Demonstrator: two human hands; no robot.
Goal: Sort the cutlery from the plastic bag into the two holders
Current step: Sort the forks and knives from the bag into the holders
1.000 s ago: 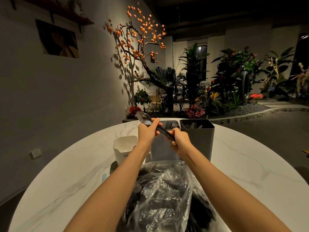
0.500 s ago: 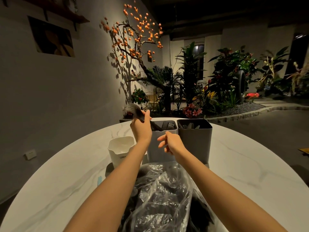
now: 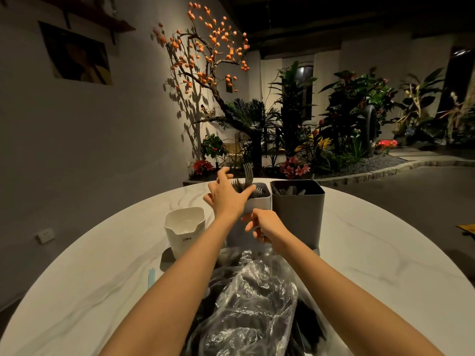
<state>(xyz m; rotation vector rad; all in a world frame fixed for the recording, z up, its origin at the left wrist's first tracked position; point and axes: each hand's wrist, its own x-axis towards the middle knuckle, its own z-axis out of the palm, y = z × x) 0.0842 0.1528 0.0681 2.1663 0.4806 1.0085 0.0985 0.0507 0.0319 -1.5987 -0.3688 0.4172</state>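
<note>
Two square holders stand side by side at the far middle of the round table: a light grey holder [image 3: 261, 201] with forks in it and a dark grey holder [image 3: 298, 217] with dark cutlery in it. My left hand [image 3: 226, 197] hovers at the light grey holder's rim with its fingers spread. Beside its thumb a grey fork [image 3: 248, 172] stands upright in that holder, tines up. My right hand [image 3: 266, 226] hangs in front of the holders, fingers loosely curled, holding nothing. The crumpled clear plastic bag [image 3: 253, 301] with dark cutlery lies near me between my forearms.
A white container [image 3: 183, 227] stands left of the holders on a dark tray [image 3: 167, 259]. A small light blue strip [image 3: 151, 278] lies on the marble table [image 3: 372, 265]. Plants and a tree with orange fruit stand beyond the table's far edge.
My right hand let go of the cutlery and drew back. My left hand carried it over the light grey holder and spread its fingers; a fork now stands in the holder.
</note>
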